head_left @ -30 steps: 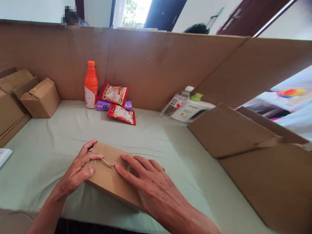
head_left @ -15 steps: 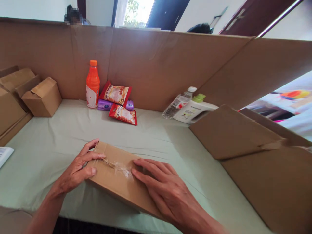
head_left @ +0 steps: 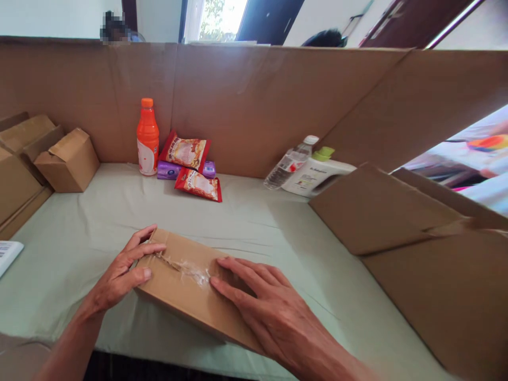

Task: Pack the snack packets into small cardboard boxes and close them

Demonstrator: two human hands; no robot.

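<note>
Right in front of you in the head view, the flat brown cardboard box lies on the pale green cloth-covered table, close to its near edge. Its long axis runs on a slant, from the far left down towards your near right. A crinkled strip of clear tape follows that line along the top seam.

Your left hand clasps the far-left end loosely: the fingers drape over the top and the thumb presses the near side face. Your right hand lies open and flat, palm down on the box's right half, closed on nothing. Its fingertips touch the end of the tape, so this hand is the nearer one to the seam, and the taped stretch sits between your two hands.

Well apart, against the tall brown cardboard wall, stand an orange plastic drink bottle and red snack packets. A clear water bottle lies to the right of them. A small closed cardboard carton sits far left
</note>
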